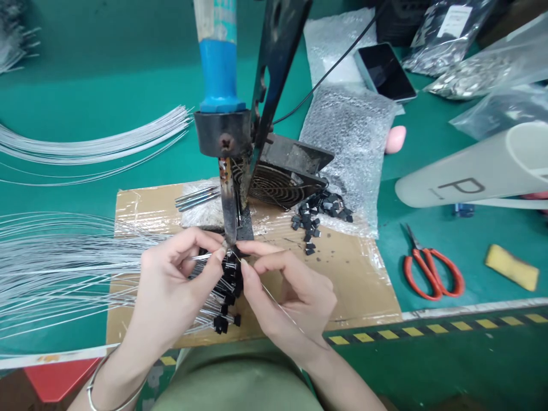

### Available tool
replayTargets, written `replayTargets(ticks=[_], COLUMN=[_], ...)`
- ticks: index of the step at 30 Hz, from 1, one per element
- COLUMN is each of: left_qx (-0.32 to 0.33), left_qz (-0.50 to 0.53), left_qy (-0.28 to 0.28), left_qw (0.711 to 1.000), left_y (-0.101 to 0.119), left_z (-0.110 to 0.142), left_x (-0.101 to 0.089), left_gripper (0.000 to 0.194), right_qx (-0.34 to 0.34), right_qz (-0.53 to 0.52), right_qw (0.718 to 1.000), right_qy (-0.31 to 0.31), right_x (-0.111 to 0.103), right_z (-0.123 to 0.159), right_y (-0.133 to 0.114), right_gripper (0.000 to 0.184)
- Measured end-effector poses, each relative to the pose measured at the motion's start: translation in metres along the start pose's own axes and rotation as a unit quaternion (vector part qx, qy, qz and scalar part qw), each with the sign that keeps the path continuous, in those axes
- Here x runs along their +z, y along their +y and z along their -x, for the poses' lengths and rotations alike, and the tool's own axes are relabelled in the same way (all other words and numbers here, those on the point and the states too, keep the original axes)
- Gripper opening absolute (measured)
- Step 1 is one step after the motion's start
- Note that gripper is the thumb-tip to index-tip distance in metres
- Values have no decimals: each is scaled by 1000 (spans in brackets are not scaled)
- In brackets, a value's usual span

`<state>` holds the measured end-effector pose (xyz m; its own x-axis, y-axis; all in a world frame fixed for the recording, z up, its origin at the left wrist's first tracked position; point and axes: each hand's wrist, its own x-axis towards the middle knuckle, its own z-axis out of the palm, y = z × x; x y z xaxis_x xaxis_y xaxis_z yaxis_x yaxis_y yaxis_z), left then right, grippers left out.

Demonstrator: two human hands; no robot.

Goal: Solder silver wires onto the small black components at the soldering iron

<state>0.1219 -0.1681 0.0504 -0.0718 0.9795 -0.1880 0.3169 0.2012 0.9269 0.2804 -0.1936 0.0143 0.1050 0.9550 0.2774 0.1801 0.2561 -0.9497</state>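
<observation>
Hands: 2 in view, L and R, close tog. but with a narrow gap betw. them. L hand (171, 285) pinched shut, thumb to index, on 1 grey wire (202, 257). R hand (293, 285) pinched on 1 thin strand (274, 299), which trails back across the palm side.

Iron: 1 blue-handled iron (220, 74), upright in 1 black clamp (223, 132), tip directly betw. the fingers of both hands, at the wire end. Contact w/ wire: can't tell.

Under and just below the hands: cluster of black connectors (231, 279) on wires, qty too dense to count. L of L hand: 1 large wire bundle (64, 262); farther up, 1 more bundle (107, 145), apart.

Beyond L hand: several metal rods (197, 198) on plastic. Beyond R hand: 1 fan (286, 180), 1 pile of loose black pcs (308, 214), bubble wrap (342, 131), 1 phone (385, 71).

R of R hand, well apart: 1 pr. red-handled snips (430, 271), 1 yellow sponge (512, 267), 1 white tube (462, 165), 1 pink item (395, 139). All on green counter (77, 94); 1 cardboard sheet (355, 279) under work area.
</observation>
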Motion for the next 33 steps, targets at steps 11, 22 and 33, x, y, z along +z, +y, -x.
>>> replayTargets(ticks=[11, 22, 33], left_qx=[5, 5, 8], left_qz=[-27, -9, -18], left_qy=[-4, 0, 0], left_qw=[1000, 1000, 1000], left_y=[2, 0, 0], left_z=[2, 1, 1], left_x=[-1, 1, -1], left_gripper=[8, 8, 9], right_qx=[-18, -19, -18], right_qz=[5, 7, 17], right_qw=[1000, 1000, 1000], right_qy=[6, 5, 12], right_x=[0, 1, 2], right_z=[1, 1, 1], right_y=[0, 1, 1], right_gripper=[19, 19, 18])
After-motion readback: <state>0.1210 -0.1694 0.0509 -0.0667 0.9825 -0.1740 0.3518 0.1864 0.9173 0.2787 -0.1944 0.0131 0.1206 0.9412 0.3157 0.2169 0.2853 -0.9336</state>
